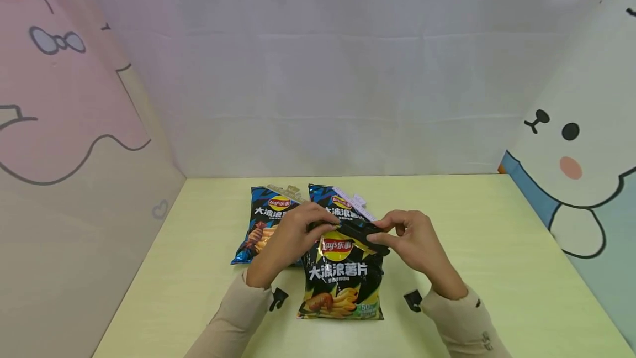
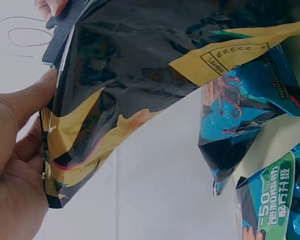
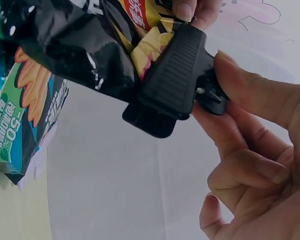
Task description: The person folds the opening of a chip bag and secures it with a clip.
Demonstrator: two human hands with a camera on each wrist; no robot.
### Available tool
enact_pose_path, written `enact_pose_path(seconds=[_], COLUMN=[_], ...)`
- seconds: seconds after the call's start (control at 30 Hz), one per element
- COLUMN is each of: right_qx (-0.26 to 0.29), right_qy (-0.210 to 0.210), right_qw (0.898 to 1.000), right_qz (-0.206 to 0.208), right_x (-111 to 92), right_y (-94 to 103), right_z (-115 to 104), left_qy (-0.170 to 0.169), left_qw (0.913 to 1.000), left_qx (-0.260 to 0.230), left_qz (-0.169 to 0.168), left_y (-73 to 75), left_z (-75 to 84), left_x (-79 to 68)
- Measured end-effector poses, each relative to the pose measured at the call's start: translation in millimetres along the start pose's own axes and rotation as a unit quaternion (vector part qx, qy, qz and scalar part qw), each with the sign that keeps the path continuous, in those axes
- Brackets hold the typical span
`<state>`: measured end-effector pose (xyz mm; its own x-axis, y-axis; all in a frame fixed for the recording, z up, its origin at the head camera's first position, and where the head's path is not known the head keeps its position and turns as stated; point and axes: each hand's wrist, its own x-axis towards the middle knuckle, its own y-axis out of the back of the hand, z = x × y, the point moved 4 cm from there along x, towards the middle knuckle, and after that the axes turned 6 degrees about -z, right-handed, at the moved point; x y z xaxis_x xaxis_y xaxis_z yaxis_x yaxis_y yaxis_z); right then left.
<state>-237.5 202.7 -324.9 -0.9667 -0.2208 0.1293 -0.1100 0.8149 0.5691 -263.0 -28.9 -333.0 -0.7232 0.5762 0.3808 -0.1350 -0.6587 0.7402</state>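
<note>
A black Lay's chip bag (image 1: 343, 278) stands at the middle front of the table, with its top edge raised between both hands. My left hand (image 1: 295, 233) pinches one end of that edge; in the left wrist view its thumb (image 2: 35, 95) presses on the front and the other fingers lie behind. My right hand (image 1: 416, 239) pinches the handles of a wide black bag clip (image 3: 172, 75), thumb on one side and index finger on the other. The clip lies across the other part of the bag's top. Whether its far end bites fully is hard to see.
Behind are two blue Lay's bags, the left one (image 1: 258, 220) with a beige clip (image 1: 285, 192) on top and the right one (image 1: 320, 191) with a pale lilac clip (image 1: 354, 203). Small black scraps lie beside each forearm, left (image 1: 279, 298) and right (image 1: 413, 300). A white curtain (image 1: 338, 98) closes the back.
</note>
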Motion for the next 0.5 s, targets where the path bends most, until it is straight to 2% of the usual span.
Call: enact_pose_path(seconds=[0.13, 0.27, 0.5], right_qx=[0.003, 0.009, -0.001], right_qy=[-0.016, -0.016, -0.019], right_qw=[1.0, 1.0, 1.0], right_qz=[-0.011, -0.015, -0.016], right_x=[2.3, 3.9, 3.8], right_y=[-3.1, -5.4, -7.2], right_z=[2.5, 3.6, 3.9], left_qy=[-0.001, -0.02, -0.032], left_qw=[0.9997, 0.9991, 0.9994], left_qx=[-0.024, -0.035, -0.015], left_qz=[0.001, -0.007, -0.001], left_y=[-0.6, -0.5, 0.8], left_z=[-0.1, 2.0, 3.7], left_x=[0.5, 2.0, 1.4])
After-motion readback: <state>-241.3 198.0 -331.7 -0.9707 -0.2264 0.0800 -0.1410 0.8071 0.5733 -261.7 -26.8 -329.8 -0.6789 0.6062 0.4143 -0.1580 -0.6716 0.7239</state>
